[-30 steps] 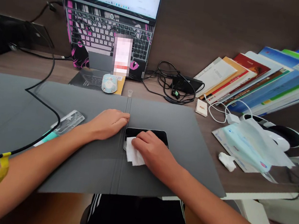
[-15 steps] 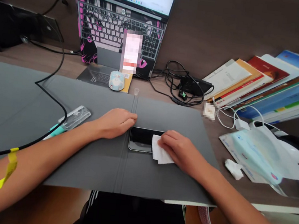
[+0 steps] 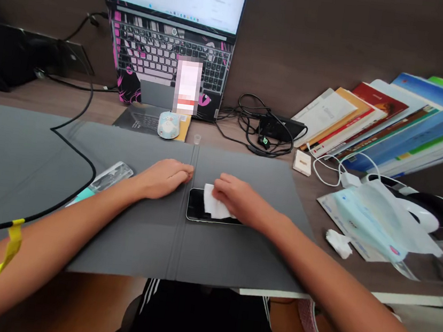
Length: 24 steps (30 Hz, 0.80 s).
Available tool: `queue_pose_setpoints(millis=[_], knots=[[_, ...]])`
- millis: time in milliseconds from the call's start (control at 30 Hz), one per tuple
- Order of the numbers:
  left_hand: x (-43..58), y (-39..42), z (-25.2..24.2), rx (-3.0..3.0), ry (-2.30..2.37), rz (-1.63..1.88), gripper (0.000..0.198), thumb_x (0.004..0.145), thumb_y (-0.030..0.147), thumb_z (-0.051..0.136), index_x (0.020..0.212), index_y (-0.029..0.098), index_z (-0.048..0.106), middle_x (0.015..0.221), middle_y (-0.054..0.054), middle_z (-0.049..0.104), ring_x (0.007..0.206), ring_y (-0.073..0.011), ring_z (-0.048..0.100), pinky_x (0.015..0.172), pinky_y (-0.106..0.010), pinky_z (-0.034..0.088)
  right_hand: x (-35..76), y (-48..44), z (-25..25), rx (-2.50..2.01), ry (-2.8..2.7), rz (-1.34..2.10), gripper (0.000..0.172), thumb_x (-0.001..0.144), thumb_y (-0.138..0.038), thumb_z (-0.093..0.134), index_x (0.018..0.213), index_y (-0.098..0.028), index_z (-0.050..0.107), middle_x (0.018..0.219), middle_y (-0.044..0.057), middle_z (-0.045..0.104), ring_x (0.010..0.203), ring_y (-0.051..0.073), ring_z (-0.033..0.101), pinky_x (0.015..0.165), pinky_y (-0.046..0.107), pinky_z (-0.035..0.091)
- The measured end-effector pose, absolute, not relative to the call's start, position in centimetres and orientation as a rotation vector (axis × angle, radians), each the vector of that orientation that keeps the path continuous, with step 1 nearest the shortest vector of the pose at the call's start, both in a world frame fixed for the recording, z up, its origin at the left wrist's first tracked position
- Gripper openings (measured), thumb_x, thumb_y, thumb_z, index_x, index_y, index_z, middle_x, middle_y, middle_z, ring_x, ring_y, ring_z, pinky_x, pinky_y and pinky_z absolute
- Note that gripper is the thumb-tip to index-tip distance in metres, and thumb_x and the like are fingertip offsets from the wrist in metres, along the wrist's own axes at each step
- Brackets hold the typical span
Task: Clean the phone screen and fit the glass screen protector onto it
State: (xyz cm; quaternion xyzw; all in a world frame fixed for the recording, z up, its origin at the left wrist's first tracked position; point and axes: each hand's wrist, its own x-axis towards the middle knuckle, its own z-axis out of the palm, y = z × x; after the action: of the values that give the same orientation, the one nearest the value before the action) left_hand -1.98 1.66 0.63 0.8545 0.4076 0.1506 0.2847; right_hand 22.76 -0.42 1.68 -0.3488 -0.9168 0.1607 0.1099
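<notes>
A black phone (image 3: 196, 208) lies face up on the grey mat (image 3: 235, 254), near the mat's centre seam. My right hand (image 3: 237, 197) presses a folded white wipe (image 3: 212, 207) onto the phone's screen, fingers curled over the wipe. My left hand (image 3: 166, 176) rests palm down on the mat just left of the phone's top corner, fingers together and touching its edge.
An open laptop (image 3: 171, 52) stands at the back, with a small mouse (image 3: 169, 125) before it. A black cable (image 3: 76, 132) crosses the mat at left, beside a clear package (image 3: 111, 175). Tangled chargers (image 3: 266, 131), stacked books (image 3: 392, 122) and a tissue pack (image 3: 372, 219) lie right.
My right hand has slid the wipe across the screen, first from the left end to the right end, then back toward the middle and upper edge. The left hand stays put.
</notes>
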Motion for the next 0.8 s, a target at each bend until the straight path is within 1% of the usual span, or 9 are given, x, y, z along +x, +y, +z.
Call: queue_pose_setpoints(millis=[133,267,467,633,800], knots=[[-2.1,1.7,0.4,2.279,1.057,0.401,0.023,0.089,0.028,0.031,0.069,0.021,0.041,0.068,0.0,0.051,0.067,-0.0187,0.049,0.068,-0.033,0.034,26.8,-0.8,2.2,-1.058,-2.672,0.517,0.023,0.101,-0.015,0.045,0.08,-0.022,0.046,0.083,0.002,0.05,0.076,0.017,0.049,0.07,0.029,0.037],[-2.3,1.8,0.5,2.281,1.054,0.425,0.023,0.089,0.026,0.031,0.069,0.021,0.041,0.067,0.0,0.05,0.066,-0.0179,0.048,0.067,-0.032,0.034,28.1,-1.1,2.6,-1.057,-2.664,0.538,0.023,0.101,-0.017,0.044,0.079,-0.022,0.046,0.08,0.002,0.049,0.074,0.017,0.047,0.069,0.029,0.036],[-2.1,1.9,0.5,2.291,1.056,0.453,0.024,0.089,0.028,0.03,0.069,0.021,0.041,0.067,0.0,0.05,0.067,-0.0186,0.049,0.067,-0.032,0.033,23.8,0.2,2.3,-0.956,-2.708,0.6,0.022,0.1,-0.015,0.046,0.079,-0.022,0.046,0.082,0.002,0.051,0.078,0.017,0.049,0.072,0.029,0.038],[-2.0,1.9,0.4,2.294,1.035,0.446,0.023,0.089,0.029,0.031,0.069,0.022,0.041,0.07,-0.001,0.053,0.069,-0.0193,0.049,0.068,-0.032,0.033,19.1,1.5,1.7,-0.865,-2.749,0.643,0.021,0.098,-0.013,0.048,0.079,-0.022,0.045,0.085,0.002,0.05,0.081,0.017,0.048,0.075,0.03,0.038],[-2.1,1.9,0.4,2.291,1.04,0.416,0.024,0.089,0.029,0.03,0.069,0.022,0.04,0.068,-0.001,0.051,0.067,-0.0191,0.048,0.068,-0.033,0.033,21.3,1.4,1.8,-0.908,-2.723,0.662,0.022,0.099,-0.016,0.045,0.078,-0.023,0.042,0.084,0.001,0.047,0.079,0.018,0.046,0.073,0.03,0.037]])
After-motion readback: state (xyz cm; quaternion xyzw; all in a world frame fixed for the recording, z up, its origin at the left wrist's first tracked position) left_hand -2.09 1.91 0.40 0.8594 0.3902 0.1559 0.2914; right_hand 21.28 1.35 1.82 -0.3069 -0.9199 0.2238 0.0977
